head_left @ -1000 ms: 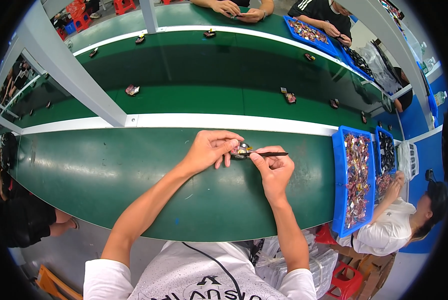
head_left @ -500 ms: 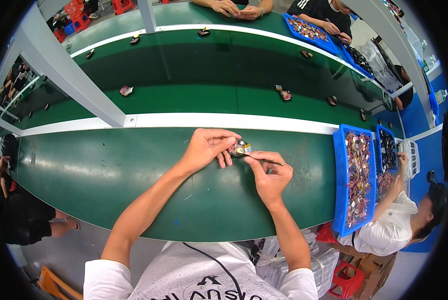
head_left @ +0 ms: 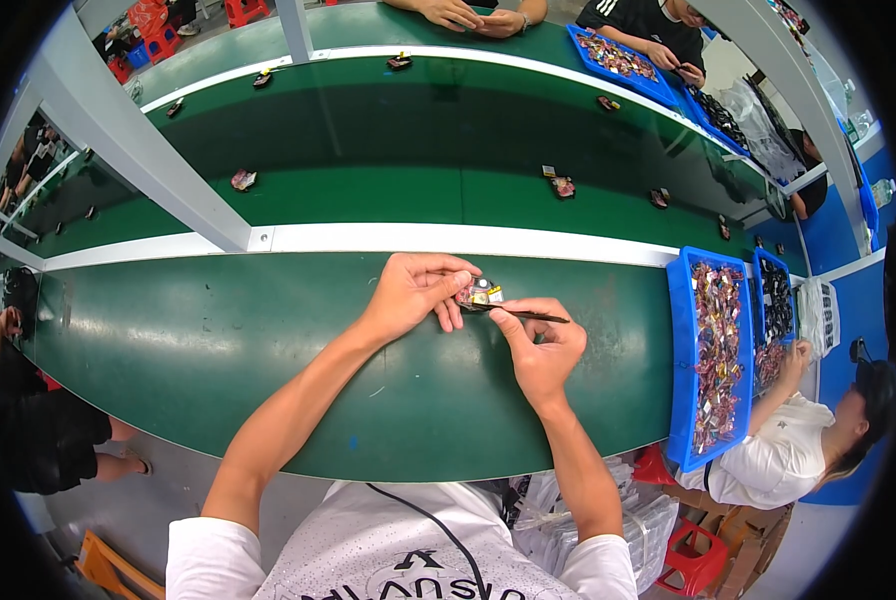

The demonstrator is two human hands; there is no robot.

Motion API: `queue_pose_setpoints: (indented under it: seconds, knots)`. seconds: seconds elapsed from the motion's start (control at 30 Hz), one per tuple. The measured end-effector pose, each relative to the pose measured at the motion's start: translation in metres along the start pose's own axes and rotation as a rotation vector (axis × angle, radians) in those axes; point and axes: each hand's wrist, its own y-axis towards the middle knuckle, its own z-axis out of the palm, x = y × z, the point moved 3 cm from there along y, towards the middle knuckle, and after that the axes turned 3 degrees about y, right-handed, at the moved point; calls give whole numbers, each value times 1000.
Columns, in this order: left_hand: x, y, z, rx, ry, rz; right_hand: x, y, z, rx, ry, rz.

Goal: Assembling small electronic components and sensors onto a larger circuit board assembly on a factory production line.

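Observation:
Above the green tabletop, my left hand pinches a small electronic assembly with a dark casing and red, yellow and silver parts. My right hand is closed around a thin dark pair of tweezers. Their tip points left and meets the near edge of the assembly. The left thumb and fingers cover the assembly's left side, and the exact spot under the tip is too small to make out.
To the right stands a long blue tray of small red and multicoloured parts, with a second blue tray of black parts beyond. Past a white rail runs a green conveyor belt carrying several assemblies. Co-workers sit opposite and at right.
Assemblies on the belt have shifted slightly left. The tweezers have turned a little in my right hand, their tip still at the assembly; my left hand has barely moved.

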Motion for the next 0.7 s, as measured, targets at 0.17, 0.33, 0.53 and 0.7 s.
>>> queue_pose_setpoints:
  seconds: [0.17,0.33,0.53,0.7]
  knots:
    - [-1,0,1,-16,22,-12,-2,1,0,-34,74,123]
    - [-1,0,0,-30,6,13,4,0,1,54,-73,-17]
    - [-1,-1,0,-20,19,3,2,0,2,32,-67,-67]
    - [-4,-1,2,-15,17,-28,3,1,2,42,-104,-126]
